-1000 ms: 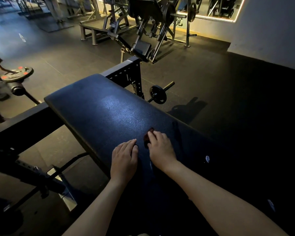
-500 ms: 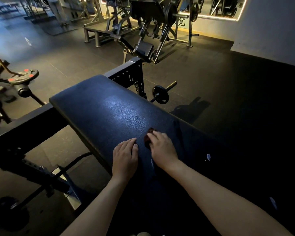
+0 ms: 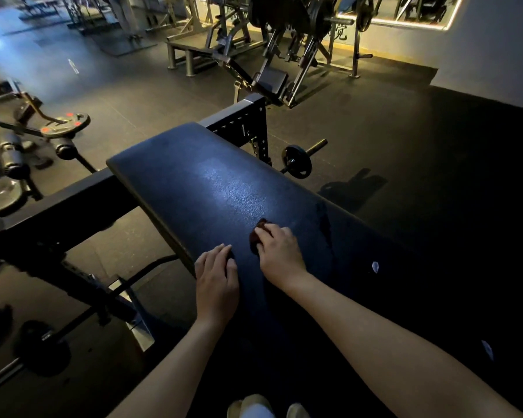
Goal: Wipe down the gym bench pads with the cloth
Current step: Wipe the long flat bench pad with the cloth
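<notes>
Left grip [image 3: 216, 285] flat on the bench pad [image 3: 209, 182], fingers straight, holding nothing; right grip [image 3: 280, 251] just beside it, fingers curled over dark cloth [image 3: 258, 233] mid-pad; weight plate [image 3: 296, 161] on floor beyond.

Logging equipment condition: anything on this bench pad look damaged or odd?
Two small pale marks break the bench pad's dark right side; a dark wet-looking streak lies beside the right hand. Cause unclear.
</notes>
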`<state>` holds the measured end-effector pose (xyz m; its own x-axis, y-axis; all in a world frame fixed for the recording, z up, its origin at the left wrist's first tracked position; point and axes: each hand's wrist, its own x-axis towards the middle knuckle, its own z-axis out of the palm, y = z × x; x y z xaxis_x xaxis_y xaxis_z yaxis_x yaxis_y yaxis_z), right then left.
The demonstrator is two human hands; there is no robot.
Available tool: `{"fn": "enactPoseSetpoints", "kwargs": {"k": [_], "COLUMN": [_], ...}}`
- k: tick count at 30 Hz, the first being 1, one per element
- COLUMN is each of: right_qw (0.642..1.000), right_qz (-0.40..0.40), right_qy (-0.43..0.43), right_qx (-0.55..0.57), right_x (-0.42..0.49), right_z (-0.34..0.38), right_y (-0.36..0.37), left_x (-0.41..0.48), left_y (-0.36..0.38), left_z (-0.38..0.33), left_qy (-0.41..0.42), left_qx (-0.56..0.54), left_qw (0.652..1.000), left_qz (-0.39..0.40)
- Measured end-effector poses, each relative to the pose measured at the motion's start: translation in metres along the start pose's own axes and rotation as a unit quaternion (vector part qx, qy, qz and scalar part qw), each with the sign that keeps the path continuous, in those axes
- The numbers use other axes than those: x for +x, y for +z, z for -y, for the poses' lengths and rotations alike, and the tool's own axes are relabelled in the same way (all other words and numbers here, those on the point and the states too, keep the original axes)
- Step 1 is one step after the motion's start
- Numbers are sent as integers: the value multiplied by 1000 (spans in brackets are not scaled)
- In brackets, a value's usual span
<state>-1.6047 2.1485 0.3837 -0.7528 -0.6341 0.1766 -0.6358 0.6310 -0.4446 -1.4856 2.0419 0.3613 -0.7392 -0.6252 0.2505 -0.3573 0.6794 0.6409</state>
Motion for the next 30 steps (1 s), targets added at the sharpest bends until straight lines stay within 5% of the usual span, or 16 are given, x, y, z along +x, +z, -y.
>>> {"fn": "enactPoseSetpoints", "kwargs": {"k": [7, 13, 16, 20, 25, 30], "right_qw": [993, 959, 937, 982, 995, 996], "right_qz": [35, 101, 107, -33, -82, -69], "right_qy": [-56, 16, 15, 6, -38, -58], "right_qx": [102, 263, 331, 186, 46, -13], "right_x": [-21, -19, -25, -37, -54, -61], "right_z": [50, 88, 93, 70, 65, 71], "right_y": [21, 10, 6, 18, 32, 36], "left_x": [-23, -18, -13, -16, 5, 36], "left_y": [-23, -42, -39, -34, -41, -45], "left_z": [10, 0, 17, 32, 33, 60], "left_qy": [-26, -44, -48, -4, 23, -70], "left_qx": [-145, -279, -264, -16, -29, -31], "left_qw": [989, 959, 963, 998, 999, 997], "left_qz": [6, -13, -12, 65, 24, 11]}}
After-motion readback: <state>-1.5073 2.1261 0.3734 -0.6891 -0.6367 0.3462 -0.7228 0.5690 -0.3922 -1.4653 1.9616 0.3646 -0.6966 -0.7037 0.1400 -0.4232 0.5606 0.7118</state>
